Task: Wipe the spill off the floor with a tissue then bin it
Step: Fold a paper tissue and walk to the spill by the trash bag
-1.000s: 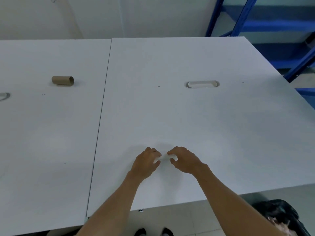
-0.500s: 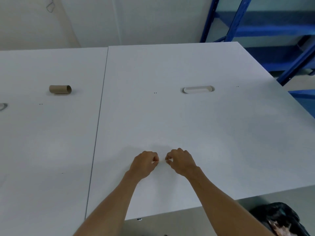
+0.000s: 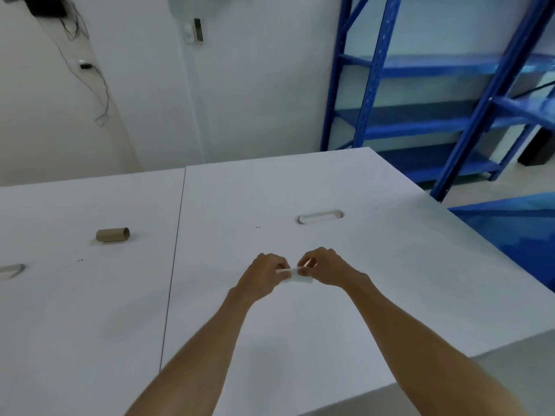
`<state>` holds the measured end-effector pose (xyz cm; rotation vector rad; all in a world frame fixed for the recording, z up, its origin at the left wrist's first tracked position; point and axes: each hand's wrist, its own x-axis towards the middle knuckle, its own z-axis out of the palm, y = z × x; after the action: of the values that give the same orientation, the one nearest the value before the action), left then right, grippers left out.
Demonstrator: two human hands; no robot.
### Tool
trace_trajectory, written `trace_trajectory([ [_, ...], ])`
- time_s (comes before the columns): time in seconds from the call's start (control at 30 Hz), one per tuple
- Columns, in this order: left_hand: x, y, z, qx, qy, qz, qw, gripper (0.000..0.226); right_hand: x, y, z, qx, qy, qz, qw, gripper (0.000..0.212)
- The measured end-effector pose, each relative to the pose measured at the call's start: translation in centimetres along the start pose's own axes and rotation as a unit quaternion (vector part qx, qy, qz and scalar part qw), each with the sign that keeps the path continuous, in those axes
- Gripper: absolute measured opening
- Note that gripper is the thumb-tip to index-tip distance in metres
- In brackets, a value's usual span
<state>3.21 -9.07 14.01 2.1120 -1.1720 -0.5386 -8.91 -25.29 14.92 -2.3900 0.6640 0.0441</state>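
Both hands are raised above the right-hand white tabletop (image 3: 300,187), roughly midway between its left seam and its right edge, nearer the front edge than the back. The left hand (image 3: 264,276) and the right hand (image 3: 326,267) face each other, knuckles up, almost touching. Each hand pinches one end of a small white tissue (image 3: 295,274); the tissue spans the narrow gap between the two hands and hangs slightly below the fingers, clear of the surface. The fingers of both hands are curled closed around the tissue ends.

An oval cable slot (image 3: 320,217) is set in the tabletop behind the hands, toward the back edge. A cardboard tube (image 3: 112,234) lies on its side on the adjoining left tabletop, well apart from the hands. Blue metal shelving (image 3: 420,85) stands beyond the back right corner.
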Motion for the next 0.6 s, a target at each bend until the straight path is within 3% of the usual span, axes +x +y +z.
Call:
trace_trajectory([
  [0.1,1.4,3.7,-2.0,-0.01,-0.016,0.044,0.999,0.012,-1.6,-1.0,-4.0,0.021,0.033,0.0,0.999,0.023],
  [0.27,2.6,9.5,-4.3,-0.037,-0.027,0.108,0.993,0.012,-4.7,-2.5,-9.3,0.024,0.107,0.023,0.994,0.011],
  [0.5,3.1,15.7,-4.6,-0.055,-0.049,0.212,0.974,0.025,-10.3,-3.2,-13.1,0.097,0.155,0.07,0.981,0.028],
  [0.6,2.8,18.2,-3.2,-0.053,-0.082,0.238,0.966,0.023,-14.1,-2.2,-14.0,0.122,0.198,0.089,0.969,0.023],
])
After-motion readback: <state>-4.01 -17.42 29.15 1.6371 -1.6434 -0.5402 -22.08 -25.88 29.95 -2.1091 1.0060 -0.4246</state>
